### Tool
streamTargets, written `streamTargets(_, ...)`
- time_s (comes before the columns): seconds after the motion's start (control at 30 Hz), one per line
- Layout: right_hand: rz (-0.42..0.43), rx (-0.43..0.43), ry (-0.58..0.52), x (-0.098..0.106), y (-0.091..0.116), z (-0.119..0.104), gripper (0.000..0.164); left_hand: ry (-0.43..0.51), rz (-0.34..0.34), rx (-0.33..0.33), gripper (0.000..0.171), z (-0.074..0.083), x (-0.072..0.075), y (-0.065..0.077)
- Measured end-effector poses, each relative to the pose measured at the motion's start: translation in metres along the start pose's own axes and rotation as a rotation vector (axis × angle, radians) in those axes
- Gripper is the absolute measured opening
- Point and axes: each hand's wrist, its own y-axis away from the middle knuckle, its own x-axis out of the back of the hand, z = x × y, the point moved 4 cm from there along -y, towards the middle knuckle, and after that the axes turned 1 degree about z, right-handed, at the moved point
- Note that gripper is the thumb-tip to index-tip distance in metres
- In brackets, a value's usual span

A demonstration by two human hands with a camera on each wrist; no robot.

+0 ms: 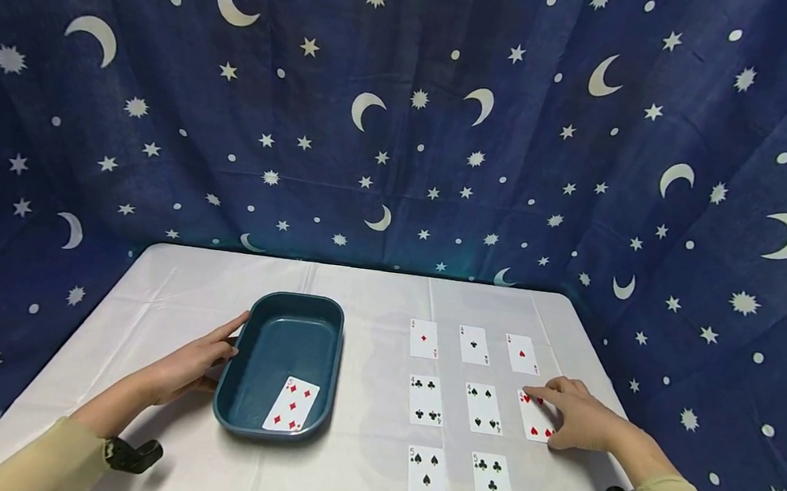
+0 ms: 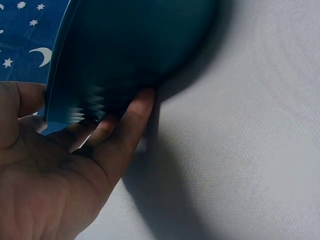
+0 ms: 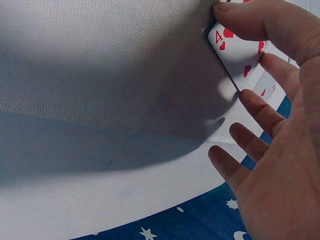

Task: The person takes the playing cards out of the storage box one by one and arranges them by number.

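Observation:
My left hand (image 1: pixel 189 368) rests against the left side of a dark teal tray (image 1: pixel 228 396), its fingertips at the rim and outer wall. Inside the tray's near end lies a five of diamonds (image 1: pixel 292 405). On the right, my right hand (image 1: pixel 584 418) touches the four of hearts (image 1: pixel 535 420); the hand covers the card's right part. The right wrist view shows the thumb (image 3: pixel 240 17) over one corner of that card and two fingertips along its edge, the other fingers spread apart.
Beside the four of hearts are the four of spades (image 1: pixel 483 409) and four of clubs (image 1: pixel 425 401). Behind them lie the aces of diamonds (image 1: pixel 424 338), clubs (image 1: pixel 474 345) and hearts (image 1: pixel 522 354). Nearer are the fives of spades (image 1: pixel 427 481) and clubs (image 1: pixel 493 488).

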Motion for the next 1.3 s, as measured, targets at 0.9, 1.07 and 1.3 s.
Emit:
streamTargets(0.9, 0.173, 0.135, 0.022, 0.033, -0.030, -0.058, 0.088, 0.008, -0.003, -0.011, 0.069, 0.002, 0.001, 0.002)
streamTargets(1.07, 0.206, 0.210, 0.052, 0.033, -0.051, -0.091, 0.085, 0.000, -0.004, -0.015, 0.070, 0.001, 0.002, 0.000)
streamTargets(1.3, 0.165, 0.359, 0.061, 0.032, -0.079, -0.154, 0.079, -0.015, 0.004, -0.003, 0.069, -0.001, 0.001, -0.001)
